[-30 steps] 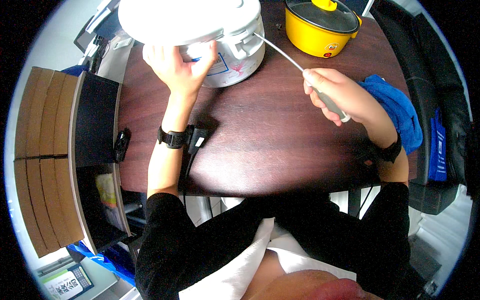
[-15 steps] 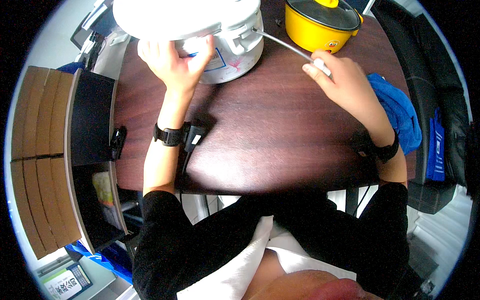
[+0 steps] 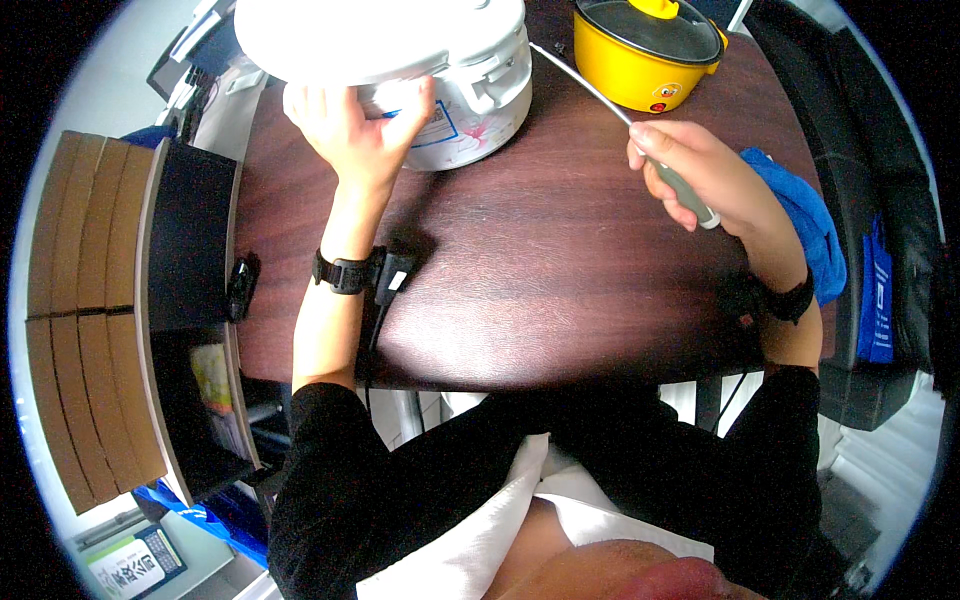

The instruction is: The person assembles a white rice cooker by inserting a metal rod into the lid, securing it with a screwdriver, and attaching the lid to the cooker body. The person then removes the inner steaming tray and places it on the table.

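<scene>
At the far left of the table stands a white rice cooker (image 3: 478,128) with a pink flower print and a blue-framed label on its side. My left hand (image 3: 352,128) grips its front just below the lid (image 3: 370,45), thumb apart from the fingers, whose tips are partly hidden. My right hand (image 3: 700,172) is closed around the grey-green handle of a screwdriver (image 3: 594,92). Its long thin metal shaft points up and left, the tip close to the cooker's right side; whether it touches there I cannot tell.
A yellow pot (image 3: 640,70) with a dark glass lid stands at the back right. Beside my right forearm lies a blue cloth (image 3: 805,215). A black plug-like block (image 3: 397,275) with a cord is near my left wrist. Shelves (image 3: 190,240) and cardboard boxes (image 3: 85,225) flank the table.
The screwdriver has drawn back to the right from the cooker's side, and more of its handle shows below my right hand. My left hand stays on the cooker.
</scene>
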A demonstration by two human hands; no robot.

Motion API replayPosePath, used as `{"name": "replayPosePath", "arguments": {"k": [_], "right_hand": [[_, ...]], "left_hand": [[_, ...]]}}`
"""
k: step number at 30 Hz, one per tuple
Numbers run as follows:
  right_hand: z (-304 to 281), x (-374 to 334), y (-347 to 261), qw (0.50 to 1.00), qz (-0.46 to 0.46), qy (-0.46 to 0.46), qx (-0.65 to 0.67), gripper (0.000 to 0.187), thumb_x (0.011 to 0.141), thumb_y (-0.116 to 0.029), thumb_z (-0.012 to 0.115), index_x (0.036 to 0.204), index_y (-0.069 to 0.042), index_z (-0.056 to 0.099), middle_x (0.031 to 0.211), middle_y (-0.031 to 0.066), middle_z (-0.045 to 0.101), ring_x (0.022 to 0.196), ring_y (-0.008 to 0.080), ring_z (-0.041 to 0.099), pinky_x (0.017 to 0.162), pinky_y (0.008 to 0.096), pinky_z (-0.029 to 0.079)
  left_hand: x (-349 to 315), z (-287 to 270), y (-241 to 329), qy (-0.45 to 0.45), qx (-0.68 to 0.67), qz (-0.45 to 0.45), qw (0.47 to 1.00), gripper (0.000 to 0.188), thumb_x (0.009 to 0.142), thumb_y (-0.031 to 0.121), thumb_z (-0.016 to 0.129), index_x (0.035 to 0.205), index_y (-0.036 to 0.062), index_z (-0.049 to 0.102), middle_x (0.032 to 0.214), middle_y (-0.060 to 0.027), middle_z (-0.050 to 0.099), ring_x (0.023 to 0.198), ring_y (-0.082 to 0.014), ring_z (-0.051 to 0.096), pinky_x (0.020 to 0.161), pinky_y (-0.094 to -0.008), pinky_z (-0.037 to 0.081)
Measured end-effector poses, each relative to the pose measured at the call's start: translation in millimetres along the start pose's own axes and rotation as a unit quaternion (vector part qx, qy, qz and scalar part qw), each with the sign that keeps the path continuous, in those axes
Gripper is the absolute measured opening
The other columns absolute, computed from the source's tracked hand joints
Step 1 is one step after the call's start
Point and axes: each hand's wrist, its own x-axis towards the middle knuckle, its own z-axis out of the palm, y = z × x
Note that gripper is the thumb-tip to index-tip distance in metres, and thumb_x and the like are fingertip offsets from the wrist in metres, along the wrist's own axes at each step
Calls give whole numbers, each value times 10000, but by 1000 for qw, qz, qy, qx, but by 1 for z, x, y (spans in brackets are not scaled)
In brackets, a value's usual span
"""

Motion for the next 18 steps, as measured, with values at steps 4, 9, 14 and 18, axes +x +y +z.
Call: {"name": "replayPosePath", "arguments": {"k": [4, 9, 14, 18], "right_hand": [[3, 2, 6, 996, 35, -67, 49, 381, 1009, -377, 387, 830, -61, 501, 498, -22, 432, 320, 50, 385, 301, 187, 311], [3, 5, 9, 996, 27, -70, 42, 378, 1014, -366, 379, 827, -63, 504, 493, -28, 424, 324, 45, 380, 302, 184, 304], [5, 8, 11, 997, 8, -75, 32, 379, 1013, -364, 383, 820, -62, 505, 502, -28, 426, 328, 44, 374, 306, 184, 298], [3, 7, 9, 996, 18, -79, 31, 381, 1010, -370, 391, 821, -59, 504, 508, -25, 428, 330, 44, 369, 309, 187, 294]], "left_hand": [[1, -1, 1, -10, 7, -4, 1000, 653, 633, 471, 776, 1081, 38, 581, 1017, -115, 582, 996, -329, 513, 862, -451, 359], [0, 0, 1, -6, 11, -1, 1000, 660, 631, 472, 776, 1087, 37, 581, 1025, -119, 582, 998, -329, 513, 862, -452, 360], [1, 0, 2, -8, 5, -4, 1000, 655, 631, 472, 776, 1081, 39, 580, 1020, -120, 581, 996, -330, 513, 865, -451, 358], [2, -1, 1, -9, -3, -10, 1000, 646, 633, 472, 775, 1074, 43, 580, 1021, -120, 579, 1000, -332, 511, 872, -456, 351]]}}
